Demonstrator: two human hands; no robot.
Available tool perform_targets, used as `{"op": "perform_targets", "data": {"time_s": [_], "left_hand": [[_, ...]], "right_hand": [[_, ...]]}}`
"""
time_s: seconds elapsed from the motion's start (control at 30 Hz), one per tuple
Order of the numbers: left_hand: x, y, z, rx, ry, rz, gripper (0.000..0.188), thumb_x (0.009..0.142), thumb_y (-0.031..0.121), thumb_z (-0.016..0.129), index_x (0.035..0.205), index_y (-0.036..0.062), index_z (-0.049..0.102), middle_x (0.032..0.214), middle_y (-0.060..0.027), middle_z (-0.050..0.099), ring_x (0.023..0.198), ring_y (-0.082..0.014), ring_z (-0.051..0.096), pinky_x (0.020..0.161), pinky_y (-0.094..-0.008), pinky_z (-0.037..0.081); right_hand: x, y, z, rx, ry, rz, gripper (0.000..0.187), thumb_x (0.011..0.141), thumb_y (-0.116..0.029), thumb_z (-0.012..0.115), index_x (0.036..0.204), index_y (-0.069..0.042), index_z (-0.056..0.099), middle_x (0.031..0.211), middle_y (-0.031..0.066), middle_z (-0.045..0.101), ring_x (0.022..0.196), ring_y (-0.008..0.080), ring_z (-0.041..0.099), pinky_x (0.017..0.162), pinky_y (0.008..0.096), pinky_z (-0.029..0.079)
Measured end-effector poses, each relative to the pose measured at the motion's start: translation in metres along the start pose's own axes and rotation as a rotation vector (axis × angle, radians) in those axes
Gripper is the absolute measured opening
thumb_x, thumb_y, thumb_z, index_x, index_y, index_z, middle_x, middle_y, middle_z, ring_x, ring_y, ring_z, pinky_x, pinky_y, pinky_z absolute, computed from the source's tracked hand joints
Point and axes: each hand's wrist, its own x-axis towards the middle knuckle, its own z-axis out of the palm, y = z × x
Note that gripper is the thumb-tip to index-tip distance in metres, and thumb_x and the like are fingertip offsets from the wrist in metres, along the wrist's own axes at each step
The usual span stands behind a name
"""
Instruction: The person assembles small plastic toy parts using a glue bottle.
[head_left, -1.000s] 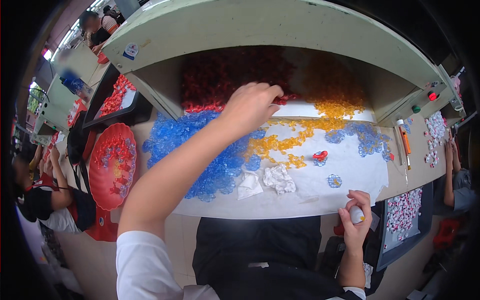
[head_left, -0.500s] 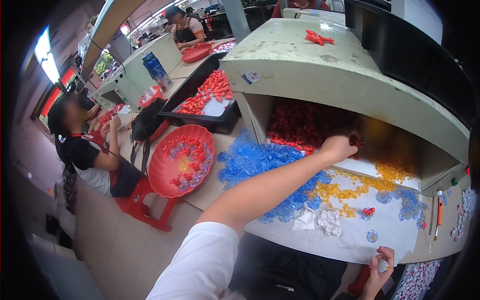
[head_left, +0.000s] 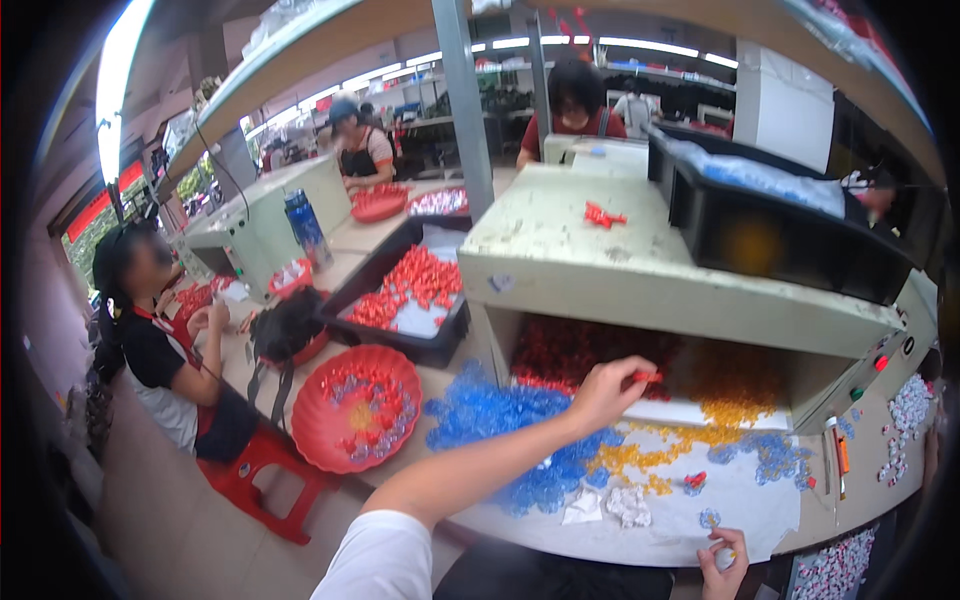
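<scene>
My left hand is at the mouth of a pale green box-shaped machine, fingers pinched on a small red plastic piece. Behind it, a heap of red pieces fills the machine's opening, beside a heap of small yellow pieces. Low at the right, my right hand is closed around a small whitish rounded thing whose kind I cannot make out. Just above that hand lies a clear blue flower-shaped piece. Another blue piece with a red piece on it sits farther back on the white paper.
Clear blue pieces are heaped left of my forearm. Crumpled tissue lies on the paper. A red bowl and a black tray stand left. An orange-handled tool lies right. Co-workers sit at left and behind.
My left hand has drawn back from the red heap and now shows a red piece in its fingertips. My right hand stays low, still holding the whitish thing. The whole view has tilted upward.
</scene>
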Motion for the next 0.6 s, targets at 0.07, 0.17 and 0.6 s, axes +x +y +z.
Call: {"op": "perform_targets", "data": {"time_s": [0.07,0.17,0.6], "left_hand": [[-0.018,0.01,-0.016,0.063,-0.072,-0.065,0.02,0.077,0.006,0.052,0.096,0.0056,0.057,0.094,-0.0118,0.059,0.084,-0.0247,0.059,0.071,-0.0309,0.046],[-0.037,0.025,-0.032,0.029,-0.153,-0.197,0.028,0.081,0.005,0.049,0.109,0.0037,0.048,0.094,-0.0101,0.057,0.088,-0.0168,0.057,0.075,-0.027,0.045],[-0.095,0.079,-0.054,-0.52,-0.073,-0.417,0.031,0.083,0.008,0.051,0.114,0.0023,0.044,0.097,-0.007,0.053,0.092,-0.0115,0.052,0.08,-0.0249,0.042]], "right_hand": [[0.0,0.005,0.003,0.02,-0.035,0.043,0.03,0.073,-0.006,0.06,0.101,0.0,0.053,0.092,0.0066,0.052,0.078,0.0135,0.046,0.077,0.0257,0.037],[-0.001,0.0,0.003,0.04,-0.017,-0.004,0.032,0.073,-0.005,0.059,0.104,0.0,0.051,0.092,0.0069,0.052,0.079,0.0137,0.047,0.077,0.0256,0.037],[0.012,-0.018,0.021,0.002,-0.233,-0.264,0.028,0.076,-0.008,0.048,0.101,-0.003,0.039,0.106,0.0154,0.04,0.102,0.0246,0.038,0.089,0.0359,0.028]]}}
